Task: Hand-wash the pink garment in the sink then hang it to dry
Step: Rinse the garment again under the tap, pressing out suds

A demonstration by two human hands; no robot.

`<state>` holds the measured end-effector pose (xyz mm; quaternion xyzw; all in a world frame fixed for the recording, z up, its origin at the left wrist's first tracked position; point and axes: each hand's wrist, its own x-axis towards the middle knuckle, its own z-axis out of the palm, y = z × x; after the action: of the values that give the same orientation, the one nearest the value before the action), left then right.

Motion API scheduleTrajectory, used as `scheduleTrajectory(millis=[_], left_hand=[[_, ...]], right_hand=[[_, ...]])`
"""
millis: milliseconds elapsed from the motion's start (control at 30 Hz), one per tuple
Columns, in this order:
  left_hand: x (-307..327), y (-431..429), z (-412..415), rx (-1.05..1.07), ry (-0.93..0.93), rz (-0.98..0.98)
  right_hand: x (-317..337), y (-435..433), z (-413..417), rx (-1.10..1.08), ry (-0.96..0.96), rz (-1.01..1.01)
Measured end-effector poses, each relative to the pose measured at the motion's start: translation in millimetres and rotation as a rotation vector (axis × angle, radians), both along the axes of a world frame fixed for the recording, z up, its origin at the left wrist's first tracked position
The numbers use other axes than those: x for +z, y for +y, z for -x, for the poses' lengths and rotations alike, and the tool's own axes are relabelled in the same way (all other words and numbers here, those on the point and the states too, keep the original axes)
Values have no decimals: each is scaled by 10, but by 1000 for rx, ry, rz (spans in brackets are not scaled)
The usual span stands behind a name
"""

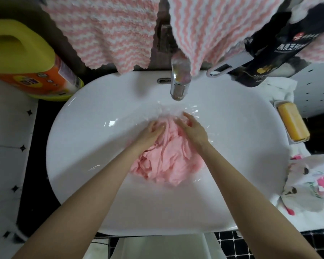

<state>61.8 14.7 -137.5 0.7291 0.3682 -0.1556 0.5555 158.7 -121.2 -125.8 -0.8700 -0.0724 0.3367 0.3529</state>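
the pink garment (165,161) lies bunched and wet in the middle of the white sink (79,165), in shallow water that ripples at its far edge, just under the spout of the chrome faucet (180,85). both bare forearms reach in from the near rim and meet at the garment's far end. the left hand (151,133) has its fingers curled into the folds and grips the fabric; the right hand (193,129) sits just beside it, fingers bent over the same ridge of cloth and gripping it too. the hands are close together with a fold of pink between them. a wide stretch of white basin shows between the garment and the left rim, and a similar stretch toward the right rim; the near wall is crossed by the arms. two pink-and-white striped towels (108,30) hang low over the back rim, one brushing the faucet top. a yellow detergent jug (22,58) stands just off the back left edge. on the right rim a yellow soap bar (293,122) rests in its dish, a dark bottle (273,53) leans behind it, and a patterned cloth (310,184) lies against the sink's right edge.
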Motion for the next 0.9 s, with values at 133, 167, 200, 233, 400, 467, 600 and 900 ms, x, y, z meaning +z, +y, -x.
scheduleTrajectory(millis=[133,167,200,233,400,467,600,900], left_hand=[[-12,-35,-73,-63,-61,-80],[12,-33,-36,-47,-86,-97],[55,-35,3,-16,-136,-99],[127,-38,47,27,-201,-84],[565,-167,397,39,-520,-44],[551,-214,548,-154,-630,-161],[171,-292,820,-324,-454,-463],[-159,-330,980,-413,-92,-840]], right_hand=[[9,110,-84,129,136,-125],[31,97,-91,132,138,-158],[99,60,-83,125,128,-192],[194,21,-66,113,115,-249],[632,-297,315,12,100,-557],[555,-391,542,118,-87,-500],[118,-467,839,295,-399,-223],[-253,-296,900,659,-436,161]])
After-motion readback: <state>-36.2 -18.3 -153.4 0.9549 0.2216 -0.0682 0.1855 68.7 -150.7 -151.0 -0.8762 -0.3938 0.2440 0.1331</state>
